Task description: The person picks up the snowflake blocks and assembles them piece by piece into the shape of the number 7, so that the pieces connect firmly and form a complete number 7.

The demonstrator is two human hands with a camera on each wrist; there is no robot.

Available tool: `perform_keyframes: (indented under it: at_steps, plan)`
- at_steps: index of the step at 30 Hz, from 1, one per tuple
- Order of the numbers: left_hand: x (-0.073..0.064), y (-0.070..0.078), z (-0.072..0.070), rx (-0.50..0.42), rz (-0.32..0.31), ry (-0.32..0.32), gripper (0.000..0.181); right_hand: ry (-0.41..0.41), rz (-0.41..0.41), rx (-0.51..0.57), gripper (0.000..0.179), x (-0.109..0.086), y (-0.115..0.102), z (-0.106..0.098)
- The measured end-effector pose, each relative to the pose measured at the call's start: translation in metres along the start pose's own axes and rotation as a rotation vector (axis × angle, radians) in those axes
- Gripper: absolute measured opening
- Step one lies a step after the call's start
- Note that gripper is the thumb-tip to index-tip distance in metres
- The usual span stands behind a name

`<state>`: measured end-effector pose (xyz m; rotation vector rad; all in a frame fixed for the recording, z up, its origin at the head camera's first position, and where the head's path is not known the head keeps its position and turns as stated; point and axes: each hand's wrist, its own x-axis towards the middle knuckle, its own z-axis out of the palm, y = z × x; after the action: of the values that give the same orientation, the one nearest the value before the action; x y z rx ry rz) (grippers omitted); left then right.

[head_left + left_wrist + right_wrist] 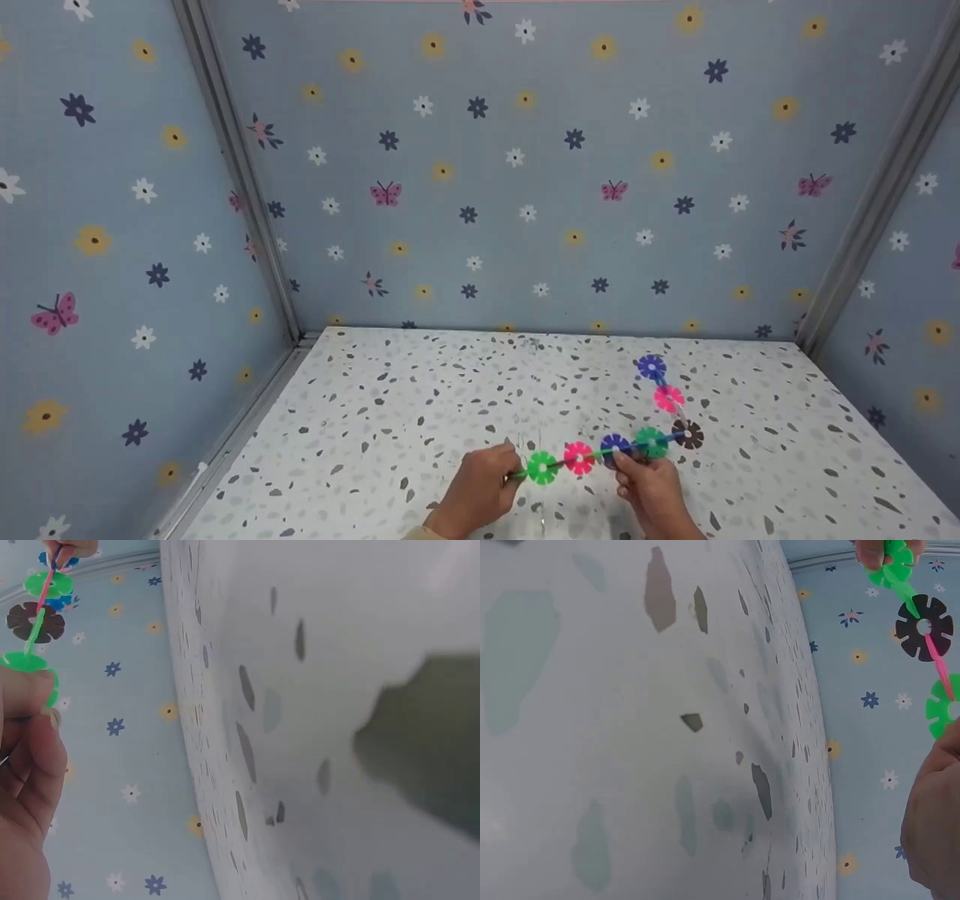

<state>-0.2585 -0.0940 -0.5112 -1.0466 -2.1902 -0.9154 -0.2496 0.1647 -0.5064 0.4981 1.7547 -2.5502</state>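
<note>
A chain of slotted plastic snowflake discs is held between both hands above the table. In the head view, my left hand (482, 484) pinches its left end, an edge-on green disc beside a bright green disc (535, 472). Rightward come a pink disc (571, 454) and a dark blue disc (609, 444). My right hand (655, 491) pinches the chain by that blue disc, thumb in front. Past it are a teal-green disc (658, 442) and a brown disc (694, 441). From there the chain bends away to another pink disc (663, 394) and a blue disc (645, 363).
A white speckled table (390, 397) lies beneath the hands. Blue flower-printed panels (555, 247) stand behind and at both sides, with grey metal posts (244, 172) at the corners.
</note>
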Motion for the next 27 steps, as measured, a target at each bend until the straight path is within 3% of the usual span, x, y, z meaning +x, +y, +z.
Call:
perform_keyframes:
  at_steps: [5, 15, 18, 23, 27]
  plan:
    - [-0.001, -0.002, 0.004, -0.025, 0.003, 0.02, 0.029, -0.009, -0.008, 0.001, 0.02, 0.0, -0.001, 0.001]
    - [-0.005, 0.004, 0.007, -0.143, -0.05, -0.025, 0.032, -0.003, -0.008, -0.044, 0.018, 0.001, 0.001, -0.003]
    - [-0.006, 0.008, 0.007, -0.288, -0.136, -0.084, 0.029, -0.011, -0.021, -0.073, 0.017, 0.002, -0.003, -0.005]
    - [-0.009, 0.01, 0.008, -0.571, -0.407, -0.175, 0.023, -0.046, -0.052, -0.109, 0.018, 0.003, -0.006, -0.005]
    - [-0.012, 0.009, 0.009, -0.625, -0.482, -0.183, 0.023, -0.049, -0.035, -0.125, 0.016, 0.005, -0.004, -0.004]
